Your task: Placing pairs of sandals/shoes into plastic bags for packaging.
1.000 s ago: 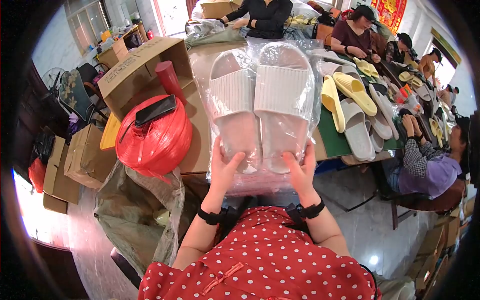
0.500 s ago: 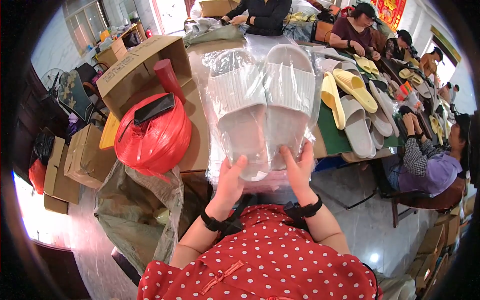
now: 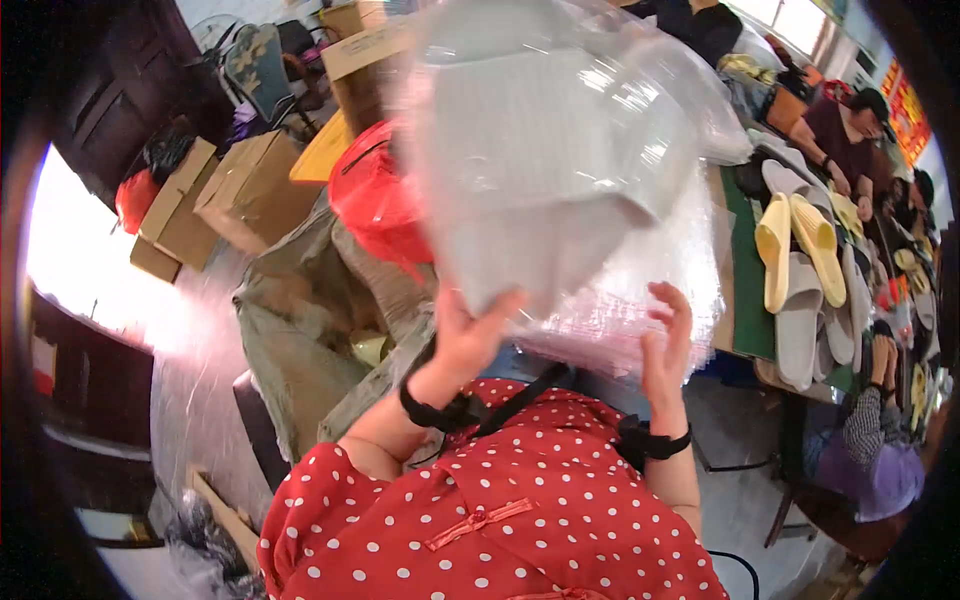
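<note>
A pair of light grey slide slippers (image 3: pixel 520 140) in a transparent plastic bag is lifted close to the camera, blurred by motion. My left hand (image 3: pixel 468 338) grips its lower end, thumb on the near side; the fingers behind are hidden. Under the slippers lies a stack of transparent plastic bags (image 3: pixel 665 265) on the table. Beside the stack's near right edge is my right hand (image 3: pixel 668 345), its fingers apart and curved, holding nothing. Both wrists wear black straps.
A roll of red plastic twine (image 3: pixel 378 195) sits left of the slippers. Below it stands a greenish woven sack (image 3: pixel 300 330), with cardboard boxes (image 3: pixel 255 190) farther left. Loose grey and yellow slippers (image 3: pixel 800 300) cover the green table at right, where other people (image 3: pixel 850 140) sit.
My left hand has raised the bagged slippers toward the camera and to the left. My right hand has let go of them and moved right. The view has turned left.
</note>
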`<action>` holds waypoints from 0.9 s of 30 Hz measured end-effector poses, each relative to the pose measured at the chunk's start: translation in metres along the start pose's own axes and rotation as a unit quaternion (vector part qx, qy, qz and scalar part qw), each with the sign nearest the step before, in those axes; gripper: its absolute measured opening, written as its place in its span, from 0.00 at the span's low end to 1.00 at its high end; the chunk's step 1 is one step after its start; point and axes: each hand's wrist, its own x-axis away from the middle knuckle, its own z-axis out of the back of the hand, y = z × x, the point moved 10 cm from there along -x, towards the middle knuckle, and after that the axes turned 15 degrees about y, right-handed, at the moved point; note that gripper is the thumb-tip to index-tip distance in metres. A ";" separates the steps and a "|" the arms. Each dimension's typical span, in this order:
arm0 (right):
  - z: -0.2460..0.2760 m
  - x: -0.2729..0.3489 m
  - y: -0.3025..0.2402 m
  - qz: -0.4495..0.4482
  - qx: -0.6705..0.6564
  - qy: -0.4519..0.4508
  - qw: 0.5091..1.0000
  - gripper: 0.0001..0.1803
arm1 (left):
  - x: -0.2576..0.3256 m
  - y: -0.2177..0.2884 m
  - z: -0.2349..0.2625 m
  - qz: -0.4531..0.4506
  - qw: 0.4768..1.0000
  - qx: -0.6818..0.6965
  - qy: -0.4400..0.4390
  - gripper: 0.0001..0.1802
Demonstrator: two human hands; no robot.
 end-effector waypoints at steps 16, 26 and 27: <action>0.035 -0.016 0.067 -0.008 0.188 0.053 0.981 0.17 | 0.021 -0.215 0.382 0.192 0.829 -0.059 0.522 0.33; 0.036 -0.004 0.059 0.043 0.233 0.092 0.967 0.17 | 0.065 -0.276 0.333 0.347 0.853 -0.088 0.379 0.25; 0.034 -0.004 0.054 0.046 0.234 0.081 0.968 0.17 | 0.080 -0.302 0.336 0.412 0.849 0.005 0.331 0.23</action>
